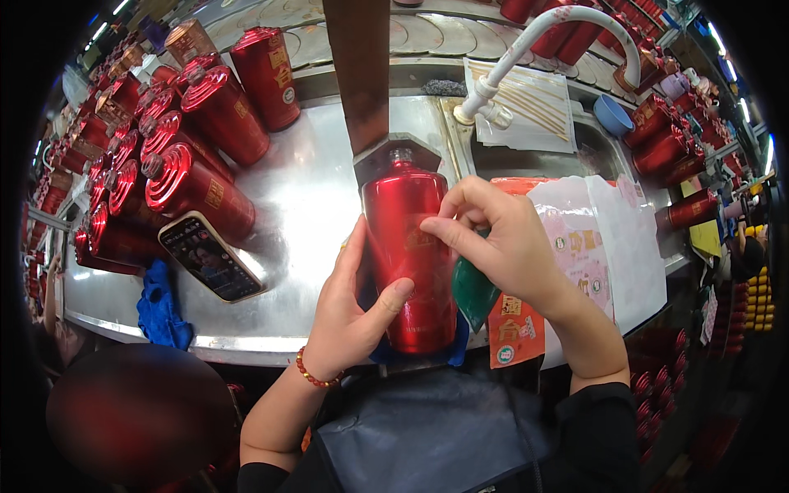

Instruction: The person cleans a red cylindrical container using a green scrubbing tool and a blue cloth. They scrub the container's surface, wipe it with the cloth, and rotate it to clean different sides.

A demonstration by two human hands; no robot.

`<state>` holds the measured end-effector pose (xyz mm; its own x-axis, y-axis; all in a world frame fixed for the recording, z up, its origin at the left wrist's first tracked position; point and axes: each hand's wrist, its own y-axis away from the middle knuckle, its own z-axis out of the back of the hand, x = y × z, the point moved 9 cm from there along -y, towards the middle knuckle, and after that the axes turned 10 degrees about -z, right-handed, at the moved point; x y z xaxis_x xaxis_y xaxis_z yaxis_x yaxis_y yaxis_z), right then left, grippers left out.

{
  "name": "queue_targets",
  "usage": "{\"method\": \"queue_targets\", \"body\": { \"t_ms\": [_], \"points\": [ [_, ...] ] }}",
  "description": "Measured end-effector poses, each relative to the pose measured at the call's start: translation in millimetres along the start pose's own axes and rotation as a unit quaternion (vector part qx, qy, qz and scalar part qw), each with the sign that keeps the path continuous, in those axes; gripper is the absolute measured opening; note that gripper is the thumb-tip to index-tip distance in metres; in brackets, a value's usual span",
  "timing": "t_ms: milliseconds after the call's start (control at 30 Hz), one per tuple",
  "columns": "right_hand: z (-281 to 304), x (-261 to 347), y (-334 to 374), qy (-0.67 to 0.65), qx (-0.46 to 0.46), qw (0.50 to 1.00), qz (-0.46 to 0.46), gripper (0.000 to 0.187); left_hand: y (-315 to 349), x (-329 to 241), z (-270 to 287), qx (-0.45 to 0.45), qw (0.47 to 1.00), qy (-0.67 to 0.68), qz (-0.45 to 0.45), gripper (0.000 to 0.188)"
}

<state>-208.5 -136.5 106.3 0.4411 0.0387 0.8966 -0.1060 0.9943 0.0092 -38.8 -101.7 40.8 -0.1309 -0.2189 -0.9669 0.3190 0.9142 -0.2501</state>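
Note:
A glossy red bottle [403, 205] with a bare neck leans on the work surface in front of me, its neck against a dark angular support [370, 164]. My left hand [345, 308] grips its left side, with the thumb laid across the front. At the bottle's upper right, my right hand [505, 242] pinches thumb and forefinger together against a faint gold marking on the front. Whatever lies between those fingertips is too small to make out. A green leaf-shaped plastic scraper [474, 296] hangs from the curled fingers of that same hand. Blue cloth shows under the bottle's base.
Many red bottles [201, 193] crowd the left; more stand at far right. A phone [211, 256] leans beside a blue cloth [162, 308]. Pink-patterned sheets [575, 246] and an orange-red sheet [514, 329] lie right. Behind are a white faucet [534, 37], a sink, a blue bowl [612, 115] and a wooden post [359, 70].

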Motion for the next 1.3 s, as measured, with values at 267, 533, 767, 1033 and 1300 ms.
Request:
{"method": "queue_targets", "body": {
  "t_ms": [267,533,767,1033,1300],
  "points": [
    [2,-62,13,-0.165,0.073,0.973,-0.147,0.030,15,9,-3,0.020,0.998,-0.034,0.043,0.097],
    [-30,-63,54,-0.229,0.167,0.938,-0.201,0.105,9,6,-7,0.047,0.996,-0.008,0.075,0.105],
    [-35,-74,57,-0.275,0.161,0.922,-0.219,0.104,10,7,-10,0.018,0.991,0.067,0.117,0.101],
    [-36,-81,57,-0.342,0.180,0.892,-0.236,0.094,11,12,-7,0.035,0.986,0.142,0.086,0.079],
    [-30,-85,61,-0.375,0.160,0.876,-0.257,0.034,13,15,-6,0.019,0.985,0.144,0.093,0.060]
  ]
}}
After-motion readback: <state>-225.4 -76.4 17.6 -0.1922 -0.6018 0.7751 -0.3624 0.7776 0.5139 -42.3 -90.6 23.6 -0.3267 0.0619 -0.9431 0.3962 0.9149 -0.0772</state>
